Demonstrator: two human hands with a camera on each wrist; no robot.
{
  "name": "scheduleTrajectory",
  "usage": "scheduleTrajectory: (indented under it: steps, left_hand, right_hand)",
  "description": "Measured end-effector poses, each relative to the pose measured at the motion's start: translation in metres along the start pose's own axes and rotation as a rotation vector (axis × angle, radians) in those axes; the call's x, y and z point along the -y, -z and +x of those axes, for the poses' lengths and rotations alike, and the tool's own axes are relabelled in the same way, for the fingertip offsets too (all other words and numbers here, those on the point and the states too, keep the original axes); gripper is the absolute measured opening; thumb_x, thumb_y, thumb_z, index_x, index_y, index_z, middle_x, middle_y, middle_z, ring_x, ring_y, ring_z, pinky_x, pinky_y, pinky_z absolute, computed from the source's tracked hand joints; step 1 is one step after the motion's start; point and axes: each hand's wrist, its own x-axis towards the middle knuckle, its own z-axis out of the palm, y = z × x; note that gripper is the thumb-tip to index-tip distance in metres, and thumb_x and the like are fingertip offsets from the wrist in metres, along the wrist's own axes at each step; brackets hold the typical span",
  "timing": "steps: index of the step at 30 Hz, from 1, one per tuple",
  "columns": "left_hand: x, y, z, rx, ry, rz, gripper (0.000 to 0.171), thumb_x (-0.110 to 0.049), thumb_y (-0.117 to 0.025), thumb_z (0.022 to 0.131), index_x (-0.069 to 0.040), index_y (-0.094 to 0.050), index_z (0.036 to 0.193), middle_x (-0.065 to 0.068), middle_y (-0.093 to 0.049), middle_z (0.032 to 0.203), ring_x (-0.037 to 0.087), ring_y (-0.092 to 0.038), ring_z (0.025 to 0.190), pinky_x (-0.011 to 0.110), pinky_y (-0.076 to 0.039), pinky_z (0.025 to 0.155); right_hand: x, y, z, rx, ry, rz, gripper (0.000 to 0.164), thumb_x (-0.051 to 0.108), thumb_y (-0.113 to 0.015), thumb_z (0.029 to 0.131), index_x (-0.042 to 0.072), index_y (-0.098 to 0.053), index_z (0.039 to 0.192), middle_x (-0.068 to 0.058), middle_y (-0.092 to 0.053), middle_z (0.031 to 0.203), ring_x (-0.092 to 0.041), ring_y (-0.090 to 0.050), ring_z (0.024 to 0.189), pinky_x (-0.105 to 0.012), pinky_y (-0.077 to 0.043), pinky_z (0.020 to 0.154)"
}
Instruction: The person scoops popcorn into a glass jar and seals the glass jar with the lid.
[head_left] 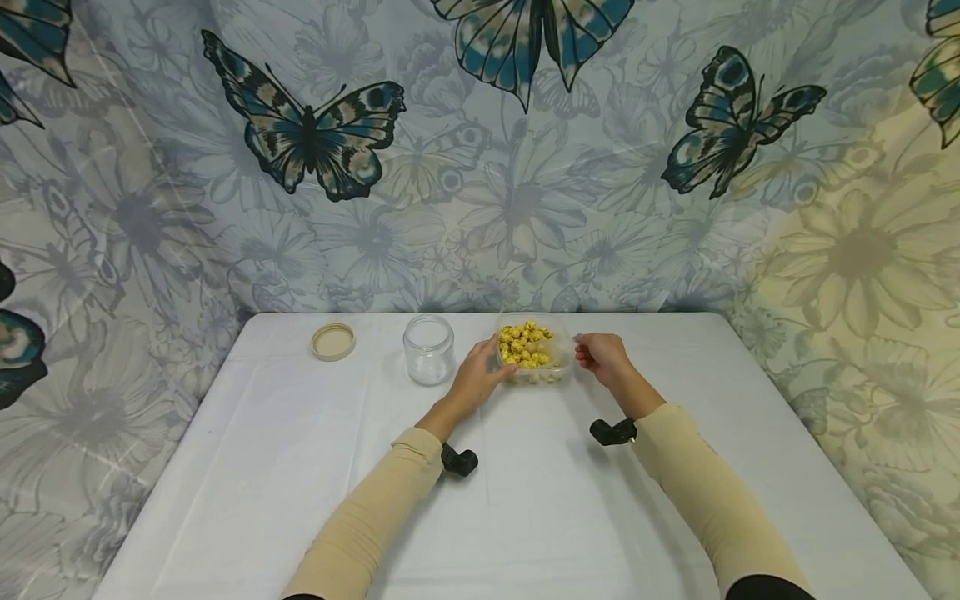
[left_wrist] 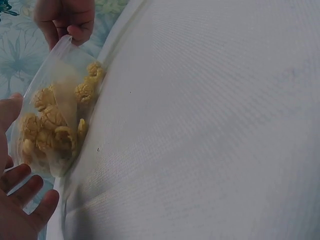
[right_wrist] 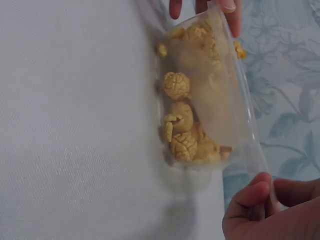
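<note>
A clear plastic container (head_left: 564, 367) of yellow popcorn (head_left: 525, 337) stands at the table's far edge, right of a glass jar (head_left: 428, 354). My left hand (head_left: 477, 372) is at its left side, with the thumb toward the front. Spread, nearly straight fingers show at the near end in the left wrist view. With thumb and fingers, my right hand (right_wrist: 270, 205) pinches the container's rim (right_wrist: 250, 120) at the right corner. The popcorn is heaped toward the left, and a translucent bare patch shows on the right. Parts of the left palm are hidden.
A round gold-rimmed lid (head_left: 333, 342) lies on the white-covered table (head_left: 300, 467), left of the jar. Behind the table hangs a butterfly-patterned cloth (head_left: 525, 242). Each wrist carries a black camera, the left one (head_left: 459, 460) and the right one (head_left: 613, 432).
</note>
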Motion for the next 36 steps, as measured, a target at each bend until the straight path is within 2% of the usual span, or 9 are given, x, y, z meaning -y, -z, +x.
scheduleTrajectory:
  steps: [7,10,16,26,29,36]
  left_hand:
    - [0.0,0.0,0.001,-0.002,-0.007,0.007,0.076,-0.042,-0.061,0.095,-0.008,-0.028,0.154,0.019,-0.037,0.153,0.037,-0.038,0.14,0.051,-0.034,0.115]
    - [0.0,0.001,0.001,-0.004,-0.004,-0.002,0.076,-0.041,-0.062,0.095,-0.007,-0.028,0.154,0.019,-0.036,0.153,0.037,-0.038,0.14,0.051,-0.034,0.114]
    - [0.0,0.0,0.001,-0.013,-0.021,0.002,0.075,-0.04,-0.062,0.095,-0.007,-0.029,0.154,0.019,-0.038,0.152,0.037,-0.039,0.139,0.051,-0.035,0.114]
    - [0.0,-0.001,-0.001,-0.008,-0.011,0.008,0.074,-0.041,-0.062,0.095,-0.009,-0.029,0.154,0.019,-0.038,0.152,0.037,-0.041,0.138,0.051,-0.036,0.113]
    - [-0.001,0.0,-0.002,-0.005,-0.009,0.005,0.075,-0.041,-0.061,0.095,-0.009,-0.029,0.154,0.019,-0.038,0.152,0.037,-0.04,0.139,0.051,-0.036,0.113]
    - [0.0,0.0,-0.002,-0.005,-0.011,-0.005,0.074,-0.04,-0.061,0.095,-0.009,-0.029,0.154,0.019,-0.037,0.152,0.036,-0.039,0.14,0.05,-0.036,0.113]
  right_hand:
    - [0.001,0.004,-0.001,-0.067,-0.005,0.107,0.012,0.012,-0.047,0.101,0.002,-0.052,0.106,0.004,-0.052,0.058,-0.005,-0.048,0.049,-0.017,-0.043,0.047]
    - [0.002,0.002,0.0,-0.084,-0.009,0.085,0.014,0.012,-0.047,0.101,0.002,-0.052,0.108,0.004,-0.052,0.06,-0.005,-0.048,0.05,-0.017,-0.043,0.048]
    - [0.001,-0.007,0.001,-0.053,-0.031,0.018,0.024,0.015,-0.047,0.102,-0.001,-0.054,0.118,0.004,-0.053,0.063,-0.006,-0.049,0.053,-0.018,-0.044,0.051]
    - [-0.002,-0.006,0.002,-0.149,-0.034,0.1,0.024,0.013,-0.041,0.102,0.0,-0.048,0.12,0.004,-0.049,0.058,-0.007,-0.044,0.049,-0.019,-0.041,0.046]
    - [-0.001,-0.006,0.002,-0.158,-0.044,0.098,0.028,0.015,-0.041,0.102,0.0,-0.046,0.125,0.004,-0.049,0.059,-0.007,-0.044,0.05,-0.019,-0.041,0.047]
    - [0.002,-0.007,0.002,-0.18,-0.054,0.124,0.028,0.016,-0.041,0.103,0.001,-0.046,0.126,0.004,-0.05,0.059,-0.007,-0.044,0.05,-0.019,-0.041,0.047]
